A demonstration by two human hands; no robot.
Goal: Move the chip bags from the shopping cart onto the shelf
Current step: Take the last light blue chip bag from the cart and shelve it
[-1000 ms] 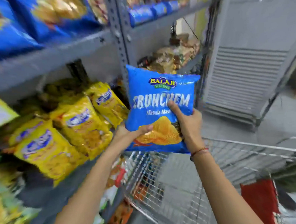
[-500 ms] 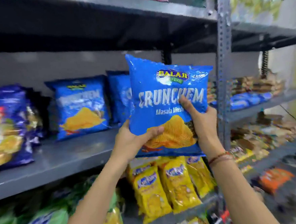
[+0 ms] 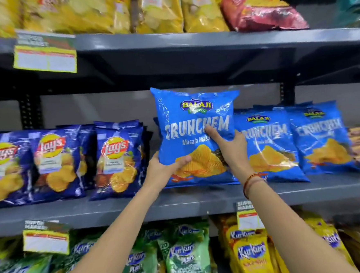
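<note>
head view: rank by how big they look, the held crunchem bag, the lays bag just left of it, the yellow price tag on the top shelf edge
1. Held Crunchem bag, the largest, though it is nearest the camera, which inflates it.
2. Lay's bag, clearly smaller.
3. Yellow price tag, the smallest.

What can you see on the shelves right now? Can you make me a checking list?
Surface: grey middle shelf, with a free gap between the Lay's bags and the standing Crunchem bags.
Job's things: held Crunchem bag, upright, over that gap; whether its bottom touches the shelf cannot be told.
Clutter: yellow bags on the top shelf, Kurkure bags below, price tags.
Grippers: left hand grips the bag's lower left corner; right hand grips its lower right side, thumb across the front.
Cables: nothing seen.
Surroundings: shop shelving; no cart in view.
</note>
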